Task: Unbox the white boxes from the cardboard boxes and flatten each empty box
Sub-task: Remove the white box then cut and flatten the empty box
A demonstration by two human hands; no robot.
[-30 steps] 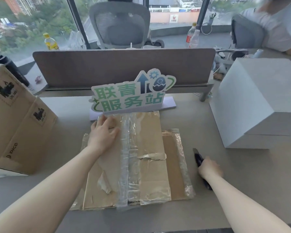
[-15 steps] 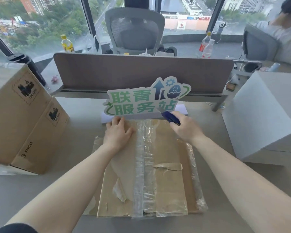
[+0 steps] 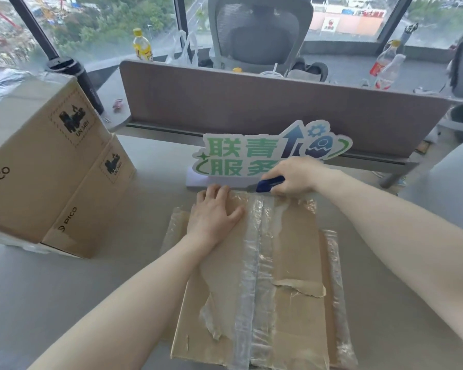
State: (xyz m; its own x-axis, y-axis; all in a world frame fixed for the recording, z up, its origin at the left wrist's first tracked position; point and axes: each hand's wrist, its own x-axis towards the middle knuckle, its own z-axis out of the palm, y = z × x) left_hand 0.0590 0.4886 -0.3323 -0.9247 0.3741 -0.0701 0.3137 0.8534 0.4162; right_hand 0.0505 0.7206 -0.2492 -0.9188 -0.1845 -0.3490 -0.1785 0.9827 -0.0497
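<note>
Left hand [image 3: 214,213] flat, fingers spread, pressing taped flat cardboard [image 3: 292,303] on desk [image 3: 64,303] — right hand [image 3: 296,176] gripping blue cutter [image 3: 269,183] at cardboard's far edge, by tape strip [image 3: 251,276]; two sealed boxes [image 3: 38,166] stacked far left

Left hand [image 3: 214,212] presses flat on the flattened cardboard box [image 3: 292,303] on the desk [image 3: 91,289], right hand [image 3: 294,177] grips a blue box cutter [image 3: 269,183] at the taped far edge. Two sealed PICO boxes [image 3: 46,166] sit stacked on the left.
</note>
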